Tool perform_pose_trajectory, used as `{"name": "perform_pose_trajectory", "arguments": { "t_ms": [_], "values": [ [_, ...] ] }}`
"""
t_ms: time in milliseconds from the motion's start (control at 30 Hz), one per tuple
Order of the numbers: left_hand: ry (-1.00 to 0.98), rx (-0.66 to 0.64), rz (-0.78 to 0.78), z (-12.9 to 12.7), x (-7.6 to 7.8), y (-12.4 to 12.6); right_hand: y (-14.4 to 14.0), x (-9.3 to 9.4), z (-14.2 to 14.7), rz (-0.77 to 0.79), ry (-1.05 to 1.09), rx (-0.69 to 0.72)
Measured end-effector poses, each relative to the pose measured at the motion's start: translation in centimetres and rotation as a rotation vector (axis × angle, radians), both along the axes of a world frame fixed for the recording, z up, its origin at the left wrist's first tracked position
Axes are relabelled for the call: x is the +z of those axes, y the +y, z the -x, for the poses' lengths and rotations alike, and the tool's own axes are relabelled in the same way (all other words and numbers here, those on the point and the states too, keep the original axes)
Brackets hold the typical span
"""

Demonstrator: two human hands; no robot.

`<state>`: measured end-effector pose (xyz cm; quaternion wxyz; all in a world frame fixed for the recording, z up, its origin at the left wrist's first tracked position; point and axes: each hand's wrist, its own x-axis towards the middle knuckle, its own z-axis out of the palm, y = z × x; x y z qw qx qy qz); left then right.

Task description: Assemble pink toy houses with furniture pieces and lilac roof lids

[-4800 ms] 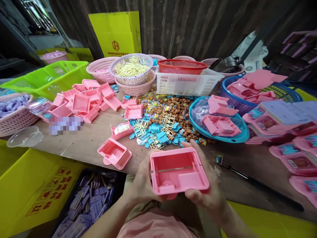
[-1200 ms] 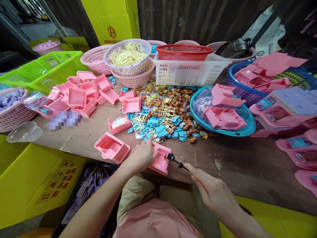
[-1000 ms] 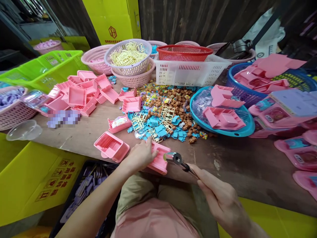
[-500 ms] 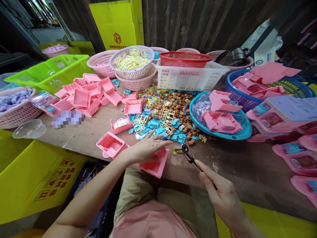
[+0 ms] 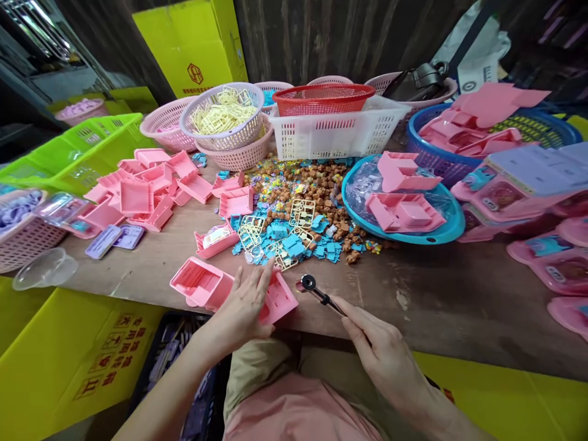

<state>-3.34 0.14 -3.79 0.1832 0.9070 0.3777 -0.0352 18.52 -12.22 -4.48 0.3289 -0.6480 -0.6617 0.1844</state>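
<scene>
My left hand (image 5: 250, 300) lies over a pink plastic box (image 5: 281, 299) at the table's front edge, fingers stretched and spread, covering its left part. To its left a second open pink box (image 5: 202, 282) stands close to my wrist. My right hand (image 5: 379, 343) is wrapped round the thin handle of a small hammer (image 5: 324, 298). Its round, shiny head with a dark centre points left, a little right of the pink box and apart from it. Beyond my left hand lie blue plastic pieces (image 5: 294, 245) and cream part frames (image 5: 303, 213).
Brown figures (image 5: 321, 184) are heaped mid-table. A blue basin (image 5: 404, 236) with pink parts and stacked pink-and-lilac toys (image 5: 519, 196) stand right. More pink boxes (image 5: 138, 196), a green basket (image 5: 68, 159) and lilac plates (image 5: 103, 241) lie left. A white basket (image 5: 331, 138) stands behind.
My left hand has come down onto the pink box, fingers now pointing away from me. My right hand has moved the hammer slightly left and lower. The view has shifted a little.
</scene>
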Motion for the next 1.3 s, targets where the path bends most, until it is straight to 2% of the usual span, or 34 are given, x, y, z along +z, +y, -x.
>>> {"name": "perform_pose_trajectory", "arguments": {
  "t_ms": [67,133,267,433,567,633,733,800,933,1033,1100,1167,1300],
  "values": [
    [-0.045,-0.008,-0.006,0.4,-0.6,0.2,0.0,0.2,0.3,-0.095,0.029,0.011],
    [-0.063,-0.013,-0.009,0.4,-0.9,0.2,0.1,0.0,0.4,-0.126,0.001,0.033],
    [-0.03,-0.015,0.028,0.2,-0.9,0.0,1.0,-0.4,0.2,0.029,-0.136,0.069],
    [-0.033,0.032,0.033,0.0,-1.3,0.0,2.3,-0.2,0.8,-0.099,-0.099,0.079],
    [-0.114,0.057,0.034,0.1,-1.0,-0.1,3.3,-0.4,1.3,-0.002,-0.129,0.121],
    [-0.219,0.084,0.074,0.6,-0.3,-0.4,3.3,-0.3,0.6,-0.017,-0.071,0.062],
    [-0.434,0.163,0.268,1.9,0.7,-1.2,2.3,-0.2,-2.2,-0.114,-0.108,-0.144],
    [-0.563,0.211,0.383,2.6,0.7,-1.8,0.7,-0.4,-4.9,-0.154,-0.275,-0.263],
    [-0.741,0.221,0.538,2.2,-0.3,-2.4,-3.2,-1.4,-10.6,-0.167,-0.794,-0.436],
    [-0.942,0.281,0.719,0.7,-0.8,-2.4,-5.4,-2.3,-13.7,-0.082,-0.925,-0.5],
    [-1.101,0.432,0.905,-0.6,-0.8,-2.4,-6.1,-3.1,-15.1,-0.049,-0.919,-0.535],
    [-1.19,0.636,1.138,-1.7,-0.6,-2.3,-6.4,-4.0,-16.1,-0.063,-0.898,-0.541],
    [-1.162,0.938,1.549,-3.3,0.0,-2.3,-6.4,-5.5,-17.5,-0.119,-0.924,-0.533]
  ]
}}
